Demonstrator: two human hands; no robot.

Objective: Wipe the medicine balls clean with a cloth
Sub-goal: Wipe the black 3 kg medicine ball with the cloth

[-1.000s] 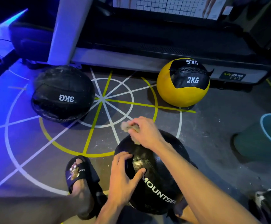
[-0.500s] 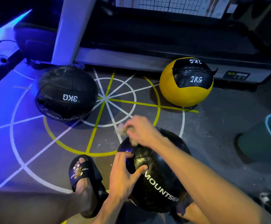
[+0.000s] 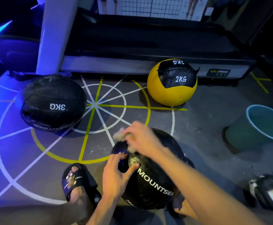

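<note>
Since the earlier frame, the right hand [image 3: 142,138] has slid the cloth [image 3: 121,137] a little further toward ten o'clock over the top of the near ball [image 3: 153,174], and it now blurs with motion. That black ball sits on the floor [image 3: 205,127] at six o'clock, between the person's feet. The right hand's fingers bunch around the cloth, a pale, frayed, fluffy wad. The left hand [image 3: 116,176] lies spread wide on the ball's left face, thumb and fingers pressing to steady it.

The ball is round and looks smooth, with a slight sheen, so I judge it could roll or spin under a hard stroke if the left hand eases; the cloth, held only at the fingertips, could slip loose. Pale specks on the floor may be lint or dust that the ball could pick up again when turned.

Outward, a black ball marked 3KG [image 3: 53,103] rests at ten o'clock, dull and dusty-looking on top. A yellow ball with black stitched panels marked 2KG [image 3: 172,83] stands at one o'clock. A teal bucket [image 3: 262,125] sits at three o'clock. A black slide sandal [image 3: 77,177] is at seven o'clock.
</note>
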